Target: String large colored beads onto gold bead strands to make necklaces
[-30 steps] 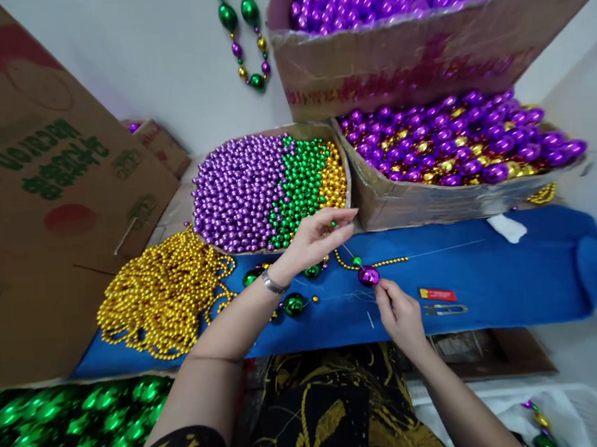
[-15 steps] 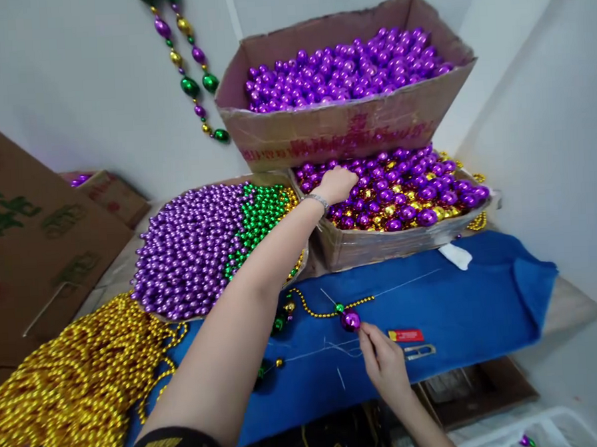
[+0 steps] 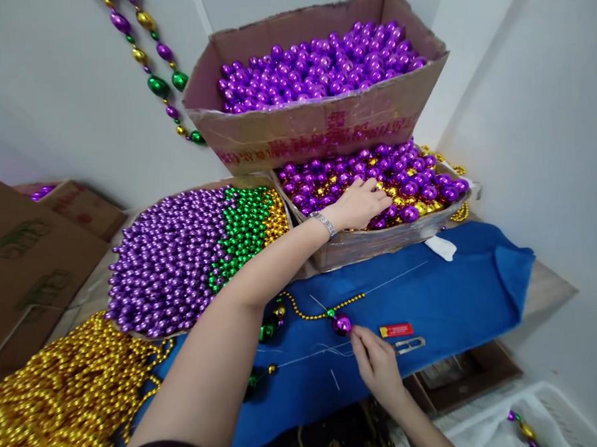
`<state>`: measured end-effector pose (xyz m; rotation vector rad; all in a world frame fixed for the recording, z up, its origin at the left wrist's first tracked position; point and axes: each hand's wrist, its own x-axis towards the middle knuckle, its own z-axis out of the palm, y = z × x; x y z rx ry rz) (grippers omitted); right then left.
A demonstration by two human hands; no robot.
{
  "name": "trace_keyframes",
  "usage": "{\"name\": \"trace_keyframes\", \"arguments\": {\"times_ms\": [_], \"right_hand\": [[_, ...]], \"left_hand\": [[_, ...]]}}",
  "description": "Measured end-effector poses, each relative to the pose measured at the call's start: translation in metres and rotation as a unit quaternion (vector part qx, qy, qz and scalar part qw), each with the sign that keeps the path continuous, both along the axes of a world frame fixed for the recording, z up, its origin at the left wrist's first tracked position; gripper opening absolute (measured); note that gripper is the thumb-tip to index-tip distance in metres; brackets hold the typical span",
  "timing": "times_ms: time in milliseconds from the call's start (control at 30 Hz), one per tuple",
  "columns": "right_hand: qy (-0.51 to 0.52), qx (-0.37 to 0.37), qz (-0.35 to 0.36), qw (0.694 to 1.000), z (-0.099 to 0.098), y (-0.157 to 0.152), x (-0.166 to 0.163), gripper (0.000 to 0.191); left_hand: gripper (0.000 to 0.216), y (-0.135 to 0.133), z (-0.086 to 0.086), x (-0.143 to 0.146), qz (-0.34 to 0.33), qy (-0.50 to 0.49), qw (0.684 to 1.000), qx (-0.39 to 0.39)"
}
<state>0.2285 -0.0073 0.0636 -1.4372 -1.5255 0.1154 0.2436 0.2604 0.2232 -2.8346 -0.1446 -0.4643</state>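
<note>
My left hand (image 3: 360, 203) reaches into the lower cardboard box (image 3: 379, 240) of large purple and gold beads, fingers curled down among them; what they hold is hidden. My right hand (image 3: 376, 361) rests on the blue cloth (image 3: 457, 295) and pinches a thread just beside a large purple bead (image 3: 342, 324). That bead sits on a partly strung strand with a small green bead and a run of small gold beads (image 3: 313, 313). A thin wire runs from it toward the right.
An upper box (image 3: 318, 129) of purple beads is stacked behind. A tray of small purple, green and gold beads (image 3: 190, 249) lies left, gold bead strands (image 3: 53, 410) at lower left. A red tag and thread snips (image 3: 409, 343) lie on the cloth. A finished necklace (image 3: 158, 84) hangs on the wall.
My left hand left the strand, reached up into the lower box and has moved rightward over its beads. The view tilted up. My right hand stays by the purple bead.
</note>
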Motion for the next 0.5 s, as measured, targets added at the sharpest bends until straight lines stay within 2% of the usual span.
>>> {"name": "trace_keyframes", "arguments": {"times_ms": [100, 200, 267, 333, 367, 400, 433, 500], "right_hand": [[-0.008, 0.003, 0.001, 1.0, 0.003, -0.002, -0.003, 0.02], [-0.021, 0.013, -0.006, 1.0, 0.007, -0.003, -0.004, 0.019], [-0.032, 0.02, -0.017, 0.999, 0.011, -0.004, -0.003, 0.018], [-0.041, 0.021, -0.029, 0.999, 0.014, -0.004, 0.0, 0.016], [-0.044, 0.018, -0.035, 0.998, 0.016, -0.004, 0.002, 0.016], [-0.046, 0.015, -0.039, 0.998, 0.018, -0.004, 0.003, 0.015], [-0.048, 0.01, -0.041, 0.998, 0.019, -0.003, 0.004, 0.015], [-0.052, 0.002, -0.035, 0.998, 0.022, -0.001, 0.003, 0.014]], "left_hand": [[0.028, 0.002, -0.001, -0.003, 0.029, 0.001, 1.0, 0.011], [0.024, 0.006, 0.006, -0.019, 0.071, -0.016, 0.997, -0.025], [0.024, 0.004, 0.011, -0.042, 0.086, -0.075, 0.989, -0.096], [0.028, -0.006, 0.011, -0.075, 0.08, -0.174, 0.956, -0.223], [0.03, -0.013, 0.008, -0.095, 0.073, -0.222, 0.922, -0.308], [0.032, -0.023, 0.003, -0.115, 0.07, -0.262, 0.875, -0.402], [0.034, -0.034, -0.004, -0.136, 0.073, -0.288, 0.815, -0.497], [0.036, -0.059, -0.022, -0.173, 0.089, -0.315, 0.677, -0.66]]}}
